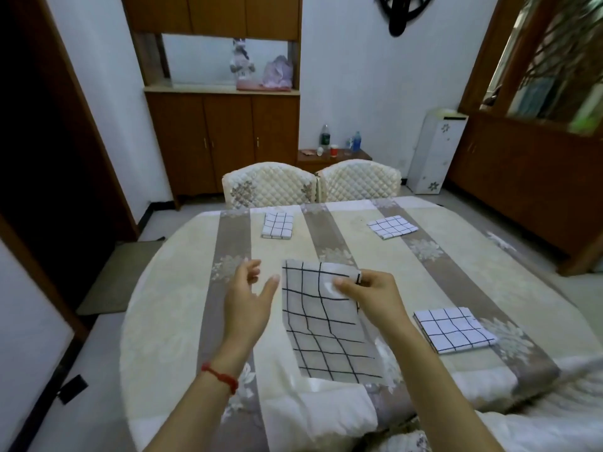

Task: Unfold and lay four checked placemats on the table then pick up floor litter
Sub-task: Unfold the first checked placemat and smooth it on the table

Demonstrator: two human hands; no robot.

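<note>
three folded placemats (277, 225) on table (169, 288), two chairs (269, 187) beyond

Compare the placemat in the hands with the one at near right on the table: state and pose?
The held placemat is partly opened, hanging from the right hand grip at its top corner; the near-right placemat is folded into a compact square. The held one drapes with its lower edge on the table; the near-right one lies flat, untouched. The left hand is open beside the held mat. Both are white with black checks.
</note>
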